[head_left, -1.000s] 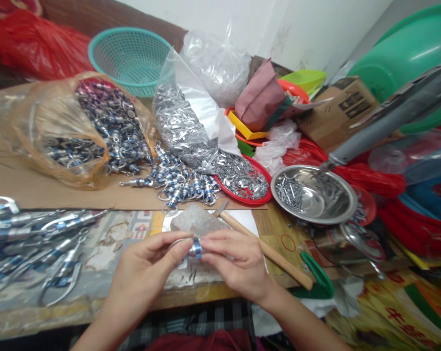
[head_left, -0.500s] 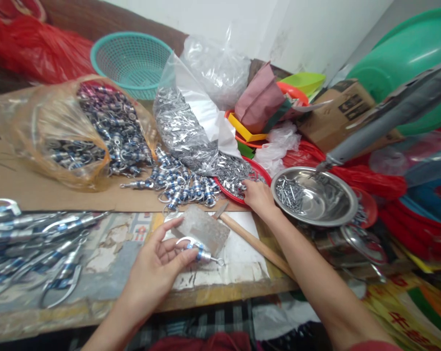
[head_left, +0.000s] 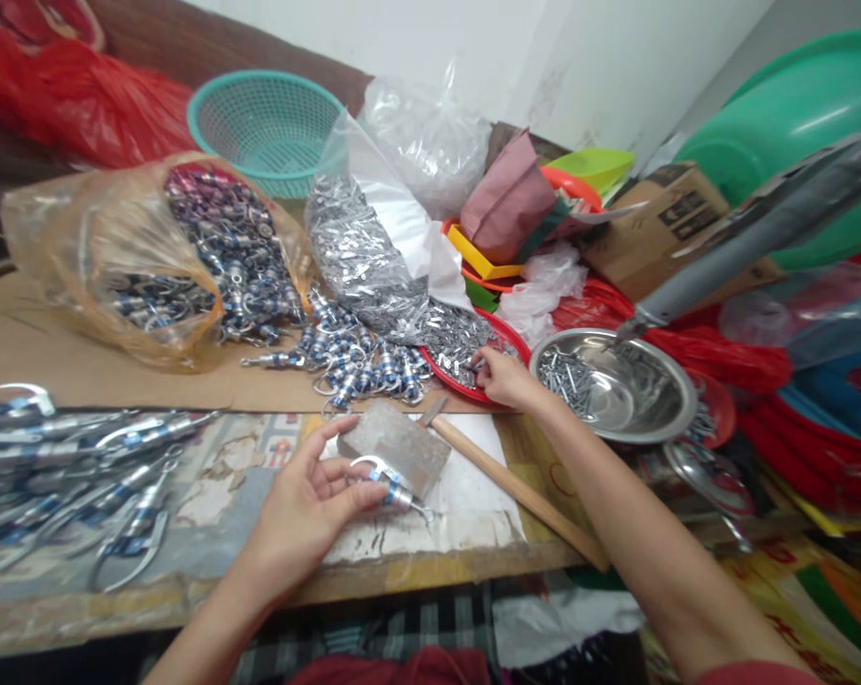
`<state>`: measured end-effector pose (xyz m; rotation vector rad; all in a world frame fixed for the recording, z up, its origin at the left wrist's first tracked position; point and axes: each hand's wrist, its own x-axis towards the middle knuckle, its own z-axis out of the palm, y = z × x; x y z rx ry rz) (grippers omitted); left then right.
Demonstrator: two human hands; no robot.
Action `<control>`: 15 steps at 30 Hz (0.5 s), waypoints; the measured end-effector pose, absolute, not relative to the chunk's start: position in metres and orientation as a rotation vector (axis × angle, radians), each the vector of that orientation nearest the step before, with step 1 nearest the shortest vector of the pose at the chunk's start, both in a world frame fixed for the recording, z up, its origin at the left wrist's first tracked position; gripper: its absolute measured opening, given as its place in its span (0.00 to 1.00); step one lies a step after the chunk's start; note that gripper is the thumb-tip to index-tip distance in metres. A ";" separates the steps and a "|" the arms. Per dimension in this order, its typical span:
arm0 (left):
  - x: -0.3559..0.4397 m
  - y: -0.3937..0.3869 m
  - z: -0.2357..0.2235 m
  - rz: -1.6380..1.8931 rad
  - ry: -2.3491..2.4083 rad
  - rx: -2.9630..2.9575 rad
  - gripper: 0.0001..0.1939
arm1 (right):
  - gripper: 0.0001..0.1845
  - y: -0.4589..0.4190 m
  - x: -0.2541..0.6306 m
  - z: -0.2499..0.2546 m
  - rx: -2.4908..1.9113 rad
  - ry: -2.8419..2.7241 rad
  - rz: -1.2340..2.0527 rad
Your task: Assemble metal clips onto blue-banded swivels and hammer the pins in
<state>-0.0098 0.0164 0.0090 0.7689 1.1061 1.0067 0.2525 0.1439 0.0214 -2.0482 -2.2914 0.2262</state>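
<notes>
My left hand (head_left: 314, 509) pinches a blue-and-silver metal clasp (head_left: 400, 493) between thumb and fingers. The clasp has a curved hook on one side and a small eye at its end, and it is held over a flat metal block (head_left: 401, 438). At the red plate (head_left: 517, 339), my right hand (head_left: 501, 375) has its fingertips together among small silver metal pieces (head_left: 448, 335); whatever they grip is too small to make out. Beside the block lies a hammer (head_left: 516, 487) with a wooden handle.
More clasps lie in a heap (head_left: 359, 362), a plastic bag (head_left: 80, 247) and a pile (head_left: 51, 485) at left. A steel bowl (head_left: 619, 423) of pins stands right of the plate. A grey bar (head_left: 736, 243) slants above it. Behind is a turquoise basket (head_left: 259, 171).
The camera view has shifted slightly. My right hand stays at the red plate, its fingers moved a little among the pieces. My left hand still holds the clasp, tilted slightly more downward.
</notes>
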 end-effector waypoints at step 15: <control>-0.011 0.017 0.009 0.989 1.130 0.788 0.41 | 0.14 0.148 0.246 0.016 -2.011 -2.040 0.234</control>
